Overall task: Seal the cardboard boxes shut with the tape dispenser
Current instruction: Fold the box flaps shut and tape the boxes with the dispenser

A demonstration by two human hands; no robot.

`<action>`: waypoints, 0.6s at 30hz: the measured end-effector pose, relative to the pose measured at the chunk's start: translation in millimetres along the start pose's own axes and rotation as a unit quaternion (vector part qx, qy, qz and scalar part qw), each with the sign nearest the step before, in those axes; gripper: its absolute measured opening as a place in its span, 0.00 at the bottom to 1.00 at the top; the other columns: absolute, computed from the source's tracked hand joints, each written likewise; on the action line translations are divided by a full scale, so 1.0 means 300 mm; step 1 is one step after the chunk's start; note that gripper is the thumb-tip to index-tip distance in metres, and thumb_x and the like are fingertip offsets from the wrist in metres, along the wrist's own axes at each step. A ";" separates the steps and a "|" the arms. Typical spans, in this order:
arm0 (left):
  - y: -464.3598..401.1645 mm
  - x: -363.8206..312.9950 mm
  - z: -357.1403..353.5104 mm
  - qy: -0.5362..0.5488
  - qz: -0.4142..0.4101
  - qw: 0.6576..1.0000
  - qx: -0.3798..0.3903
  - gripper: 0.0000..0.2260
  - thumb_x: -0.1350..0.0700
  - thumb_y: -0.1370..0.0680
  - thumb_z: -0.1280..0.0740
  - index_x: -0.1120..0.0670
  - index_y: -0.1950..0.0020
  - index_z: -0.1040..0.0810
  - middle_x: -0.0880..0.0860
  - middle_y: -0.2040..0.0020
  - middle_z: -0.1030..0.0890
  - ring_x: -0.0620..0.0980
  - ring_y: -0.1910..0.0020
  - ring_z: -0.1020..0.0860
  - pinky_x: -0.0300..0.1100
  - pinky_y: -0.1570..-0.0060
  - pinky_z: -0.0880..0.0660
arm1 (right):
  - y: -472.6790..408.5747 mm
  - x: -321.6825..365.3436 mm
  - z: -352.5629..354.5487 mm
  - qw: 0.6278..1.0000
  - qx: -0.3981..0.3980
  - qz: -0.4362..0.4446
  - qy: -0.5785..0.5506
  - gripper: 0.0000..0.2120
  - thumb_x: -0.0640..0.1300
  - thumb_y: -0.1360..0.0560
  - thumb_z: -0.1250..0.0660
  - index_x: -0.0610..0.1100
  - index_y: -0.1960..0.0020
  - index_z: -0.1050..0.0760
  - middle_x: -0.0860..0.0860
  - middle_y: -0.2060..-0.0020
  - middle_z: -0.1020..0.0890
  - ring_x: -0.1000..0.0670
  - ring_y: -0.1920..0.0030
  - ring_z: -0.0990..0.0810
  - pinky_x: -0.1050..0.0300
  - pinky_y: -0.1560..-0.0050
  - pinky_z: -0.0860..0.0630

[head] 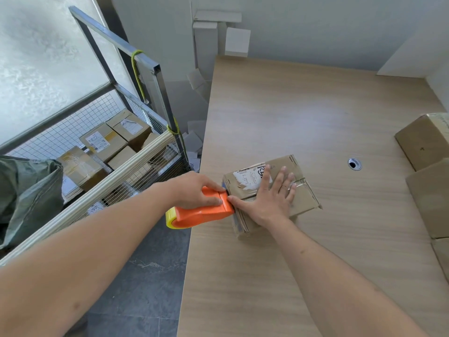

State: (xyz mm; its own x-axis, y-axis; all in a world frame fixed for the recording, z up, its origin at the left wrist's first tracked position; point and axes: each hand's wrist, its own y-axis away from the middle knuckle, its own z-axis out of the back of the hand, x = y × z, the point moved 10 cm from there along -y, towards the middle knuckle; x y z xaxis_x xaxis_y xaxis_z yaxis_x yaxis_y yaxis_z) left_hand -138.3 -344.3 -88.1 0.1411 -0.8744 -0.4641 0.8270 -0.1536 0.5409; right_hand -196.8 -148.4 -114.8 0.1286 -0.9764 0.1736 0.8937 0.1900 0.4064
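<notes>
Left hand (194, 190) (gripping) on tape dispenser (204, 211)

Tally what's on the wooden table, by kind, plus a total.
Brown cardboard boxes: 4, one under the right hand at, others at
Orange tape dispenser, gripped by the left hand: 1
Total: 5

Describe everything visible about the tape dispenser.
The tape dispenser is a bright orange plastic body carrying a yellowish tape roll at its rear end. It lies nearly level, hanging past the table's left edge, its front pressed against the left side of the box. The left hand grips it from above, fingers curled over the top. The right hand lies flat on the box, thumb tip beside the dispenser's front.
</notes>
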 end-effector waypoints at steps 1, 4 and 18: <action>-0.010 -0.018 0.012 -0.024 -0.002 1.000 0.009 0.24 0.31 0.24 0.36 0.30 0.28 0.30 0.44 0.28 0.27 0.51 0.34 0.27 0.51 0.36 0.28 | 0.000 0.000 0.001 1.000 0.000 0.000 0.000 0.70 0.90 0.46 0.52 0.49 0.21 0.76 0.37 0.23 0.73 0.35 0.24 0.76 0.35 0.24 0.68; -0.020 -0.057 0.033 -0.079 0.002 0.996 0.027 0.26 0.31 0.25 0.35 0.32 0.27 0.30 0.44 0.28 0.27 0.52 0.34 0.27 0.51 0.38 0.27 | -0.001 -0.003 -0.003 1.000 0.008 0.001 -0.001 0.70 0.90 0.46 0.52 0.49 0.21 0.76 0.37 0.23 0.73 0.35 0.24 0.76 0.35 0.24 0.69; 0.093 0.014 -0.121 -0.160 0.018 0.983 -0.084 0.25 0.29 0.24 0.41 0.29 0.27 0.36 0.48 0.41 0.19 0.52 0.42 0.21 0.48 0.50 0.25 | -0.007 -0.005 -0.006 1.000 0.008 0.009 -0.012 0.70 0.91 0.46 0.53 0.50 0.21 0.76 0.37 0.23 0.73 0.35 0.24 0.77 0.34 0.24 0.69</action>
State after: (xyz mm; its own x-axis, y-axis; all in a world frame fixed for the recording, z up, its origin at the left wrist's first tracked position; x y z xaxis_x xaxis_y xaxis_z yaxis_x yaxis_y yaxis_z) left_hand -94.8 -335.5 -100.4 0.0159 -0.9820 -0.1884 0.9068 -0.0652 0.4166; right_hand -198.1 -147.5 -117.4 0.1342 -0.9700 0.2029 0.8845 0.2096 0.4168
